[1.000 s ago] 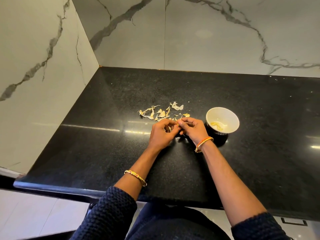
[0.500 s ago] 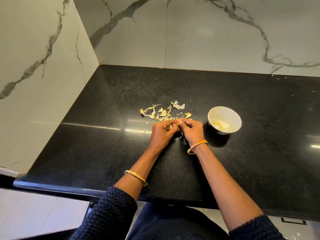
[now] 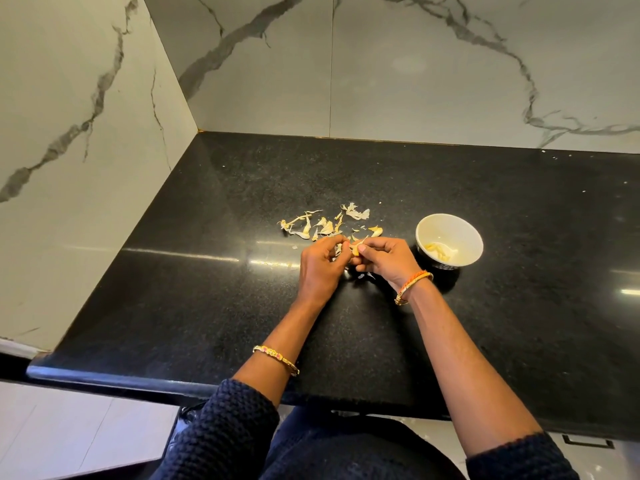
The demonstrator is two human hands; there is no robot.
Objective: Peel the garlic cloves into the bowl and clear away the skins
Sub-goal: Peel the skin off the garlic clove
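A small pale garlic clove (image 3: 355, 250) sits between my two hands just above the black counter. My right hand (image 3: 384, 259) pinches it with thumb and fingers. My left hand (image 3: 320, 265) has its fingers curled against the clove's left side, on a bit of skin. A scatter of dry garlic skins (image 3: 325, 225) lies on the counter just beyond my fingers. To the right stands a small white bowl (image 3: 427, 225) with several peeled cloves (image 3: 440, 252) inside.
The black granite counter (image 3: 242, 306) runs into a corner of white marble walls (image 3: 86, 133) at the left and back. Its front edge lies near my sleeves. A few skin bits (image 3: 362, 276) lie under my hands.
Both hands stayed together over the same spot while the fingers worked at the clove. The clove now shows more plainly between the fingertips. Bowl and skins have not moved.
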